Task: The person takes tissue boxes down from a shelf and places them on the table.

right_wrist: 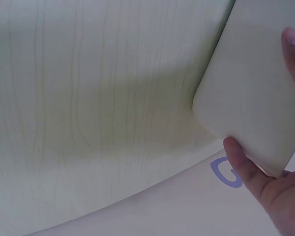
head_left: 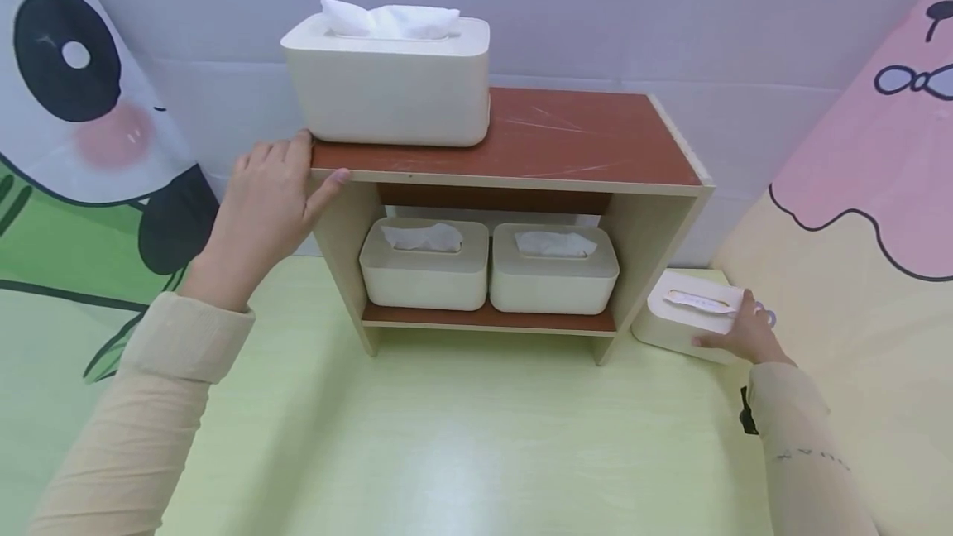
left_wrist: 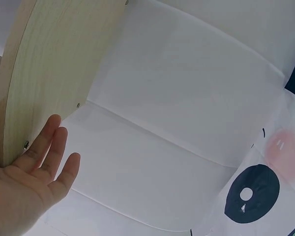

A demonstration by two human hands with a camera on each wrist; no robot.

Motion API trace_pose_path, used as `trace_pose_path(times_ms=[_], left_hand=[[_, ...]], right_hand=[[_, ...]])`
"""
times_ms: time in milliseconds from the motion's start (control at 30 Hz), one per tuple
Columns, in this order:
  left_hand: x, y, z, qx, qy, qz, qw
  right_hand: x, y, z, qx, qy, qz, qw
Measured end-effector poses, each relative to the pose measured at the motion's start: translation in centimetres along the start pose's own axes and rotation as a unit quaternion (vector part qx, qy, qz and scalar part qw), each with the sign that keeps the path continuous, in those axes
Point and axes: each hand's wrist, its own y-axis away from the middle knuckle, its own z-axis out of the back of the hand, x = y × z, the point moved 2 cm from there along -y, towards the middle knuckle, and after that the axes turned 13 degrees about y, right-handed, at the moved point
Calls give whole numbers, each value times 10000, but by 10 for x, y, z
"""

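My left hand [head_left: 268,197] rests at the upper left corner of a small two-tier shelf [head_left: 588,139], its thumb along the front edge. In the left wrist view its fingers [left_wrist: 66,174] lie straight against the pale side panel [left_wrist: 54,64]. A cream tissue box [head_left: 395,98] stands on the shelf top, close to that hand. At the right, my right hand [head_left: 748,333] grips another tissue box [head_left: 685,321] on the table by its right end. The right wrist view shows thumb and fingers around this box's smooth end [right_wrist: 250,93].
Two more tissue boxes, one left [head_left: 424,267] and one right [head_left: 554,271], sit side by side on the lower tier. The shelf stands on a pale wood-grain table [head_left: 447,428]. Cartoon-printed cloth hangs at the left [head_left: 74,147] and right [head_left: 878,155].
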Motion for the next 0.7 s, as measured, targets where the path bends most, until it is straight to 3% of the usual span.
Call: trace_pose_path(times_ms=[267, 467, 700], left_hand=[[0, 0, 0, -1, 48, 8, 10000], [-1, 1, 1, 12, 63, 13, 10000], [-1, 1, 1, 14, 110, 57, 9999]], right_hand=[[1, -9, 2, -181, -59, 132, 9997], [6, -17, 4, -625, -158, 569, 9963], [10, -21, 3, -668, -595, 1006, 9909]])
